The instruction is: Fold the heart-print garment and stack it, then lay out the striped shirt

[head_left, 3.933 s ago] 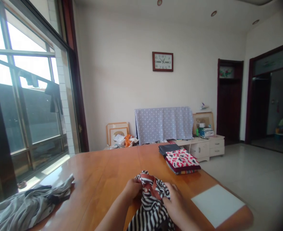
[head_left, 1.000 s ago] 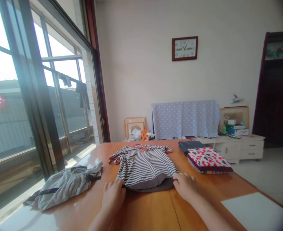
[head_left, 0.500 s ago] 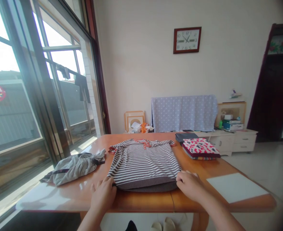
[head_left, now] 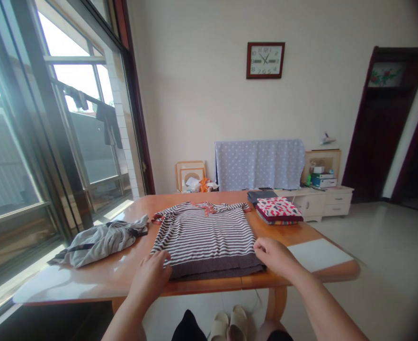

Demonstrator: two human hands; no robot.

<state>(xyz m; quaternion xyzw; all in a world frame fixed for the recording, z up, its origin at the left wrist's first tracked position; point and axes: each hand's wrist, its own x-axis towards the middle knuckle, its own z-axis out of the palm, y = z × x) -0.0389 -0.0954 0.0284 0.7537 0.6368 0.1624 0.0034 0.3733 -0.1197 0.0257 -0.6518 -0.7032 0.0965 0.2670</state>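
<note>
A brown-and-white striped short-sleeved shirt (head_left: 205, 237) lies spread on the table, with its collar away from me and its dark ribbed hem (head_left: 217, 266) near the front edge. At the shirt's lower left corner is my left hand (head_left: 152, 275), thumb and fingers apart, resting against the fabric edge. My right hand (head_left: 274, 256) has its fingers curled together at the right side just above the hem, pinching the fabric there. The undersides of both hands are hidden. Small wrinkles run across the shirt's right half.
A crumpled grey garment (head_left: 100, 241) lies on the wooden table (head_left: 123, 279) to the left. Folded clothes (head_left: 279, 210) are stacked at the back right, in front of a white cabinet (head_left: 331, 201). A white sheet (head_left: 318, 253) lies at the right. Slippers (head_left: 237, 322) are on the floor below.
The view has turned slightly right and shows more of the floor. The hem now lies flatter and straighter. My left thumb and fingers have parted, and my right hand sits slightly higher along the shirt's side.
</note>
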